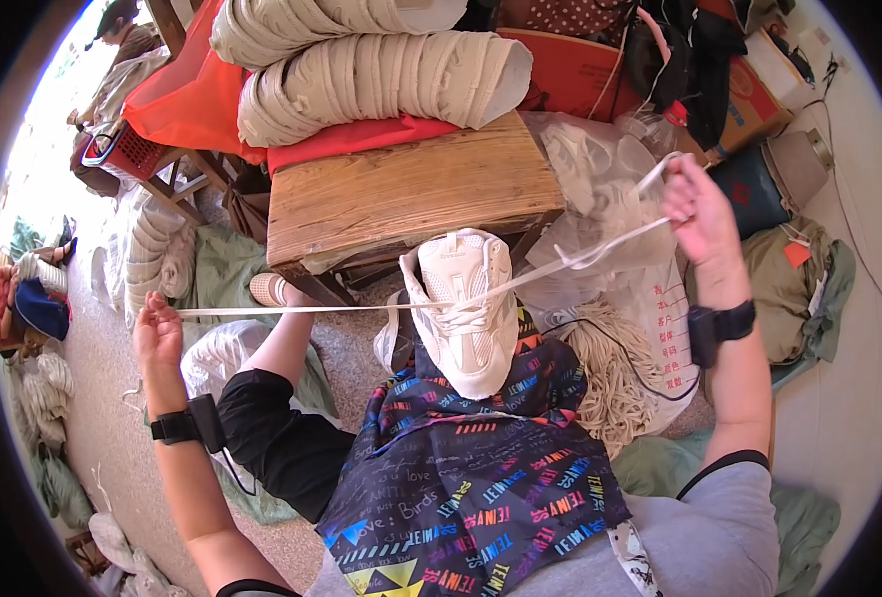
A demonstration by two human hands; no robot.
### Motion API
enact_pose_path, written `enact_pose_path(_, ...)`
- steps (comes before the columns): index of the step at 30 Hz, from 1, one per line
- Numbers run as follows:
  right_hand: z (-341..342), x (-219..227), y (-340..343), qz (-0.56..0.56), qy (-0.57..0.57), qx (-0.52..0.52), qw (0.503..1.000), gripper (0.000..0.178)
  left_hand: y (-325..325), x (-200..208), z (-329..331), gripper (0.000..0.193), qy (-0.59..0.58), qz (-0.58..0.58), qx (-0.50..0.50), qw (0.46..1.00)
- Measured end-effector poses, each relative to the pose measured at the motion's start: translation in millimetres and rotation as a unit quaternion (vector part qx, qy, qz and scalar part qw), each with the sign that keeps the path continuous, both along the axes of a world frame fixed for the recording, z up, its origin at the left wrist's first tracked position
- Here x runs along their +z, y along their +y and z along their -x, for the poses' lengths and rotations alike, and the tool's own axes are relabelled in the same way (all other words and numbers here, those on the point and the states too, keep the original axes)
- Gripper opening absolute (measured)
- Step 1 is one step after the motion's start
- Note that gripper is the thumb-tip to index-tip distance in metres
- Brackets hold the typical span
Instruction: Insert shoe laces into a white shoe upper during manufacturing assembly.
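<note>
A cream sneaker (466, 343) rests on my lap over a dark printed apron (461, 488), its toe toward me. A long off-white shoelace (331, 309) comes out of the sneaker's lacing and stretches to both sides. Out to the left, my left hand (159, 333) pinches one end of it. My right hand (702, 204), raised higher at the right, is closed around the other side, and a loose bit of lace loops above the fingers. Lower eyelets of the sneaker are laced; its tongue stands up at the far end.
Behind the sneaker stands a wooden bench (411, 189) with stacked cream shoe uppers (381, 85) on red cloth. A heap of laces (610, 373) lies by a printed white sack at the right. Farther right is a cardboard box (755, 104). Another person (122, 40) is at the far left.
</note>
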State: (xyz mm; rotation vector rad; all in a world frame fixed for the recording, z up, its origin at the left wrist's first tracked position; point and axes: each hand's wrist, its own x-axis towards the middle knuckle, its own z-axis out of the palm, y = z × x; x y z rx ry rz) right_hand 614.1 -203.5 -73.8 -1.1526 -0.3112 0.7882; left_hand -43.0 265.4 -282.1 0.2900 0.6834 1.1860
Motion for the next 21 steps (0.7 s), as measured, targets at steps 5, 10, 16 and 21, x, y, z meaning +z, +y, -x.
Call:
enact_pose_path(5, -113, 24, -59, -0.087, 0.051, -0.045, 0.994, 0.014, 56, 6, 111, 0.022, -0.090, -0.010, -0.018, 0.996)
enact_pose_path(10, -229, 68, -207, -0.036, 0.012, -0.158, 0.987, 0.017, 85, 24, 119, 0.022, -0.209, 0.073, 0.091, 0.971)
enact_pose_path(16, -204, 54, -239, 0.098, -0.155, -0.409, 0.894, 0.018, -16, 42, -53, 0.020, 0.253, -0.123, 0.068, 0.957)
enact_pose_path(21, -36, -30, -67, 0.231, -0.111, -0.089, 0.963, 0.024, -191, 78, -190, 0.040, 0.431, -0.214, -0.268, 0.835)
